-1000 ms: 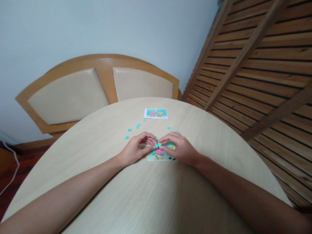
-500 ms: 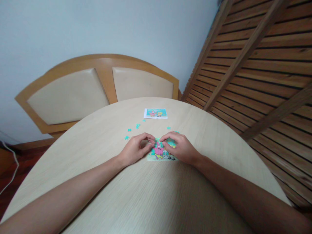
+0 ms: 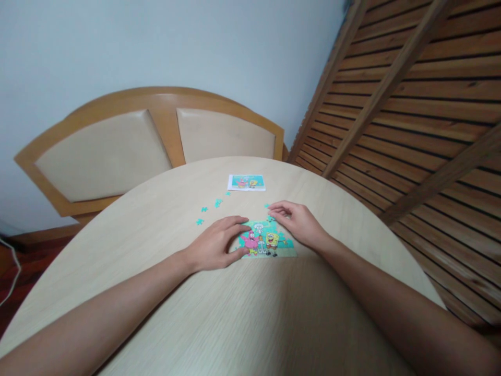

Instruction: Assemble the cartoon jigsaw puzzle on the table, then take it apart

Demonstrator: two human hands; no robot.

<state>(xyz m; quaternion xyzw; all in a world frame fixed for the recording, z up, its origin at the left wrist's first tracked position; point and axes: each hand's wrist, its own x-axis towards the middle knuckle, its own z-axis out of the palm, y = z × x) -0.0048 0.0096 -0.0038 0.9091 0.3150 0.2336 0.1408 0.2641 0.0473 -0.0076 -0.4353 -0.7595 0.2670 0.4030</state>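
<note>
A jigsaw puzzle (image 3: 270,237), with pink, grey and yellow cartoon figures on teal, lies flat before me. My left hand (image 3: 219,242) rests at its left side, thumb and fingers apart and touching that edge. At the upper right, my right hand (image 3: 299,220) is stretched over the table with its fingers loosely extended. Its fingertips are close to a teal puzzle piece (image 3: 271,219) by the puzzle's top edge. Another loose piece (image 3: 266,206) lies just beyond the fingertips. Whether they touch either piece is hard to see.
Several loose teal pieces (image 3: 200,222) lie left of and beyond my left hand. A picture card (image 3: 247,181) showing the same figures lies farther back on the round wooden table (image 3: 156,209). A padded wooden headboard-like panel (image 3: 164,96) and slatted wood (image 3: 391,104) stand behind.
Both hands had pinched fingers over the puzzle. My left hand has opened against the left edge; my right has moved up off the puzzle, uncovering the yellow figure. The view has turned slightly right.
</note>
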